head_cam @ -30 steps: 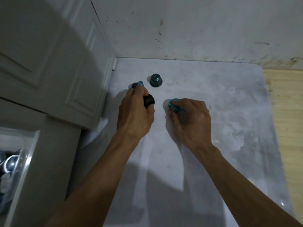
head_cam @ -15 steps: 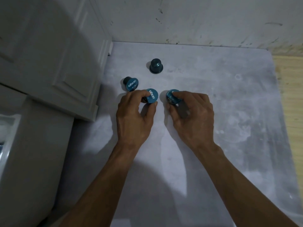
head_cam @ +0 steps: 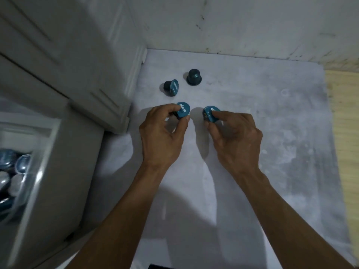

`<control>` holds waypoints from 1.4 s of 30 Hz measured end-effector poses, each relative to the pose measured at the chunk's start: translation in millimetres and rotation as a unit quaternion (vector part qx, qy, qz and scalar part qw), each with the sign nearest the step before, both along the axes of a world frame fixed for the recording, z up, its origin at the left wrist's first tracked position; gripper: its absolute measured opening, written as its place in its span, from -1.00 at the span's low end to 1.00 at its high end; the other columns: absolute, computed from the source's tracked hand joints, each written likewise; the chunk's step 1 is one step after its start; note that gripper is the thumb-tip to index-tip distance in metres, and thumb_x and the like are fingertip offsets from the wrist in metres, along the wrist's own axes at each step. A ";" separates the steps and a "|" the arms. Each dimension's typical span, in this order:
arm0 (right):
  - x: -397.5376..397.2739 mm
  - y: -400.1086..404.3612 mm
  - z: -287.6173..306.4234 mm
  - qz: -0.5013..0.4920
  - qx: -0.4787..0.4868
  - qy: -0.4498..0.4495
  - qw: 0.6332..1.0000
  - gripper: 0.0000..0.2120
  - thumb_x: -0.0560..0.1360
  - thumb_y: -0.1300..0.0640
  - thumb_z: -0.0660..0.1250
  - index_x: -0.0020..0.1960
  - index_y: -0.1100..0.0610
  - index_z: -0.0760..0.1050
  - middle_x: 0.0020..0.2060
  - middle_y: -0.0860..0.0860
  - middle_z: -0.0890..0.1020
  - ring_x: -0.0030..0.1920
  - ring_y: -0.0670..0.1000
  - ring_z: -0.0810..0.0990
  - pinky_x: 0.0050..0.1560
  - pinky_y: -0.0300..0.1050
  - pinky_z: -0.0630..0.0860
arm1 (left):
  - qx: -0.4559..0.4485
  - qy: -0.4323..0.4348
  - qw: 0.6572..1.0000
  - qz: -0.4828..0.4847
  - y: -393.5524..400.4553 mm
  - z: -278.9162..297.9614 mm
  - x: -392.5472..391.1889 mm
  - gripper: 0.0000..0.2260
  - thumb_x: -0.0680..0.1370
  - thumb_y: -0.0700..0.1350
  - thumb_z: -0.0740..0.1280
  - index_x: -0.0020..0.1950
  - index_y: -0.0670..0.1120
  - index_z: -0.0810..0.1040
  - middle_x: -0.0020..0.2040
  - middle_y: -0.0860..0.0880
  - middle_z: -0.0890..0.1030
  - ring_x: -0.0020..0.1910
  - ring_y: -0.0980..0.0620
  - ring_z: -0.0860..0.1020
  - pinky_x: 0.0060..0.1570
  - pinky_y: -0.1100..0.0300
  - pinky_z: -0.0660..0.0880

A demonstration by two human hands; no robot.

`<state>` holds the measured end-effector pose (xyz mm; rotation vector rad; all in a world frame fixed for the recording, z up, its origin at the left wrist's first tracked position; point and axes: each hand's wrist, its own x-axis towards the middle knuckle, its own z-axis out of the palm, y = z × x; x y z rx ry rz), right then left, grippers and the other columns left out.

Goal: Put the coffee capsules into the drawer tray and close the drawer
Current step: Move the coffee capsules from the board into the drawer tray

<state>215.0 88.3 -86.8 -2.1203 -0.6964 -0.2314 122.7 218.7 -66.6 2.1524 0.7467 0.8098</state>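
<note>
A pale grey, mottled bench [head_cam: 252, 133] runs up to a stained white wall, with a white panelled cabinet door [head_cam: 64, 55] along its left edge and a strip of light wood showing at the far right. Both hands are over the middle of the bench, near each other but not touching. The left hand [head_cam: 163, 136] pinches a teal round coffee capsule with a printed foil lid [head_cam: 183, 110] between thumb and fingers, the lid tipped up toward the camera. The right hand [head_cam: 235, 136] grips a second teal foil-lidded capsule [head_cam: 210, 114] in the same way, its forefinger lying across the lid. Whether either capsule is off the surface cannot be told for sure. Behind the hands, two more are not yet collected: a dark teal capsule lying on its side [head_cam: 171, 87] and, just beside it to the right, a dark teal capsule standing lid-down [head_cam: 193, 77]; the two are close but apart. At the lower left the open drawer with a clear-walled tray [head_cam: 29, 171] already holds several bluish and silvery capsules, though that corner is blurred and their number cannot be told. Judging from this, the task is well under way but unfinished: the two capsules in hand have to travel left and down into the tray, the pair on the bench must follow, and the drawer is yet to be closed.
</note>
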 end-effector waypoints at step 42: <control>-259.1 266.6 147.8 0.183 -0.189 0.112 0.958 -0.77 0.48 0.12 0.43 0.13 0.11 0.64 -0.09 0.11 0.70 0.00 0.14 0.56 0.00 0.04 0.55 | 0.048 0.242 0.958 -0.146 313.9 133.8 -285.2 -0.82 0.46 -0.11 0.49 0.05 -0.05 0.66 -0.01 -0.03 0.68 -0.05 -0.01 0.60 0.00 0.02 0.58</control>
